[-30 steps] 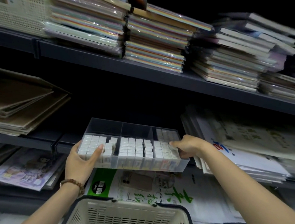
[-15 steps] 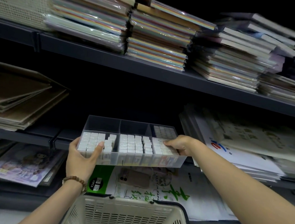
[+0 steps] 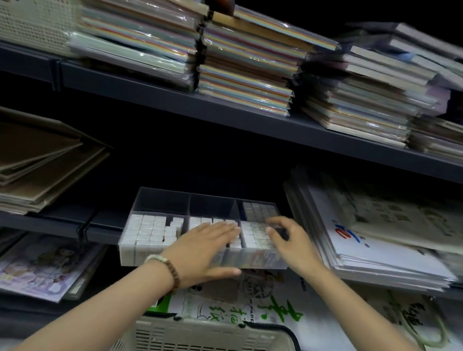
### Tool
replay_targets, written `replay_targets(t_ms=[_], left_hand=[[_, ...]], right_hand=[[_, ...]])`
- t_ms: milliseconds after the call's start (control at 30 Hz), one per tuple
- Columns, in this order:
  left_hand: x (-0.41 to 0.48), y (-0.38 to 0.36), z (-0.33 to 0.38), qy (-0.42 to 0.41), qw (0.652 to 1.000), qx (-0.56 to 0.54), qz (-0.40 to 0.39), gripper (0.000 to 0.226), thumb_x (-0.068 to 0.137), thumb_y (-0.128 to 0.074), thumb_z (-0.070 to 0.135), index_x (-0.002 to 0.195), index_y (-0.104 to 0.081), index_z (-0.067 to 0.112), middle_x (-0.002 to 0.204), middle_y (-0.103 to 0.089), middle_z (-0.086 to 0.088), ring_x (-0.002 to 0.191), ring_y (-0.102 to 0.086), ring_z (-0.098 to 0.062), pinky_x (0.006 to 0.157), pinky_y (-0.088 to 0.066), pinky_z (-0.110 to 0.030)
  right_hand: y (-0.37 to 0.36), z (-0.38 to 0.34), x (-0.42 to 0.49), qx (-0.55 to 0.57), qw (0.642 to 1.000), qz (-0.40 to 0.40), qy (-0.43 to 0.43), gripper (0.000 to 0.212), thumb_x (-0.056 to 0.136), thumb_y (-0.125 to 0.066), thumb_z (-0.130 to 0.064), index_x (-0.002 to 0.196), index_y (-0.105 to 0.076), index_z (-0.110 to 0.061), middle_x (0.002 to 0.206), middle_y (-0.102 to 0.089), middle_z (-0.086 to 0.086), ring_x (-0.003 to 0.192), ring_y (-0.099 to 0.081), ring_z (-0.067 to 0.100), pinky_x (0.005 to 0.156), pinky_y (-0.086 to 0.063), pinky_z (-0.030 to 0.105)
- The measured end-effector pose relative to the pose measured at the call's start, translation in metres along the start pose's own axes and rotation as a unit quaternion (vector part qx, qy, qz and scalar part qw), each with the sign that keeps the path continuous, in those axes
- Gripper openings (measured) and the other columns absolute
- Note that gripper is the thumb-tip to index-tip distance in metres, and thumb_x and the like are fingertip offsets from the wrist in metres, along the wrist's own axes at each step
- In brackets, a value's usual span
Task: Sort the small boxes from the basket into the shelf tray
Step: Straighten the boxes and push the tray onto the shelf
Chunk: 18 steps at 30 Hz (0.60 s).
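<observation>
At our waist the cream mesh basket (image 3: 206,345) waits, its inside out of view. Just above it, we have let go of the clear divided tray (image 3: 135,253). Half a second ago our left grip (image 3: 205,245) clasped its front left corner and our right grip (image 3: 288,243) its right end. Now the left grip lies spread flat, fingers straight, on the small white boxes (image 3: 148,229) of the middle front compartment, thumb low against the front wall. The right grip arches over the right front compartment, fingers curled toward the thumb; whether it pinches a box we cannot tell. The tray appears to rest on the shelf (image 3: 41,222), its front overhanging the edge. We judge the tray settled and the rows now being levelled. Farther back, the left and middle rear compartments look unfilled.
</observation>
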<state>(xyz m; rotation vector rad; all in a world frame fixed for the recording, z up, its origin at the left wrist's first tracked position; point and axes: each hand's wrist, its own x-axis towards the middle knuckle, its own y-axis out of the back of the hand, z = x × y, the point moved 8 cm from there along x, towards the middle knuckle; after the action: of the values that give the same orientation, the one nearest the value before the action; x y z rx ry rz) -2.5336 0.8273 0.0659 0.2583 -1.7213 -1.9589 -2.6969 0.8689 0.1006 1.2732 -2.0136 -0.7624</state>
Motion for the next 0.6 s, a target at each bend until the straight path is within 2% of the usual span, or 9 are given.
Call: replay_targets(t_ms=[67,200,300,400,500,533,600], left_hand=[[0.009,-0.012,-0.001,-0.007,0.999,0.041,-0.019,0.088,0.077,-0.017,0.08,0.147,0.008,0.033,0.155,0.008,0.014,0.143,0.007,-0.005,0.111,0.012,-0.025],[0.005,-0.012,-0.014,-0.004,0.997,0.083,0.004,0.092,0.071,-0.008,0.084,0.148,0.004,0.035,0.156,0.002,0.012,0.143,0.007,-0.008,0.112,0.014,-0.029],[-0.001,-0.013,-0.016,0.007,0.997,0.081,-0.009,0.092,0.071,-0.011,0.085,0.146,0.009,0.037,0.156,0.004,0.013,0.143,0.008,-0.009,0.11,0.015,-0.03],[-0.001,-0.013,-0.014,0.015,0.997,0.076,-0.01,0.092,0.072,-0.014,0.084,0.146,0.009,0.036,0.156,0.004,0.013,0.144,0.006,-0.009,0.111,0.012,-0.03],[-0.003,-0.011,-0.014,0.016,0.998,0.062,-0.003,0.09,0.074,-0.016,0.083,0.147,0.008,0.035,0.156,0.004,0.012,0.143,0.007,-0.009,0.11,0.014,-0.029],[-0.005,-0.009,-0.015,0.019,0.998,0.056,0.001,0.09,0.075,-0.016,0.082,0.147,0.006,0.035,0.156,0.004,0.012,0.143,0.008,-0.008,0.11,0.014,-0.029],[-0.012,-0.005,-0.02,0.032,0.998,0.043,0.018,0.09,0.074,-0.014,0.082,0.148,0.005,0.034,0.155,0.005,0.016,0.143,0.009,-0.006,0.111,0.015,-0.027]], right_hand=[[0.0,-0.004,-0.004,-0.002,1.0,-0.002,0.011,0.03,0.095,-0.052,-0.023,0.124,-0.056,-0.015,0.126,-0.054,-0.001,0.119,-0.049,0.012,0.097,-0.036,0.02],[-0.002,-0.017,-0.001,0.006,0.999,-0.035,0.018,0.032,0.096,-0.05,-0.022,0.127,-0.054,-0.017,0.128,-0.05,-0.004,0.123,-0.046,0.01,0.096,-0.03,0.014],[-0.021,-0.029,0.005,-0.009,0.99,-0.137,-0.034,0.037,0.099,-0.045,-0.022,0.134,-0.05,-0.014,0.134,-0.052,0.001,0.118,-0.052,0.013,0.094,-0.037,0.018],[-0.037,-0.042,0.007,-0.023,0.97,-0.22,-0.098,0.036,0.099,-0.042,-0.022,0.132,-0.052,-0.008,0.122,-0.061,0.008,0.098,-0.062,0.019,0.082,-0.049,0.026],[-0.042,-0.052,0.017,-0.078,0.961,-0.235,-0.122,0.035,0.098,-0.043,-0.016,0.122,-0.056,0.004,0.119,-0.062,0.024,0.105,-0.062,0.036,0.091,-0.049,0.037],[-0.045,-0.054,0.02,-0.109,0.956,-0.242,-0.124,0.036,0.098,-0.044,-0.018,0.121,-0.056,0.006,0.115,-0.063,0.024,0.099,-0.062,0.036,0.089,-0.049,0.038],[-0.052,-0.058,0.022,-0.17,0.944,-0.261,-0.106,0.032,0.098,-0.045,-0.023,0.105,-0.061,0.004,0.091,-0.061,0.017,0.081,-0.054,0.026,0.072,-0.045,0.033]])
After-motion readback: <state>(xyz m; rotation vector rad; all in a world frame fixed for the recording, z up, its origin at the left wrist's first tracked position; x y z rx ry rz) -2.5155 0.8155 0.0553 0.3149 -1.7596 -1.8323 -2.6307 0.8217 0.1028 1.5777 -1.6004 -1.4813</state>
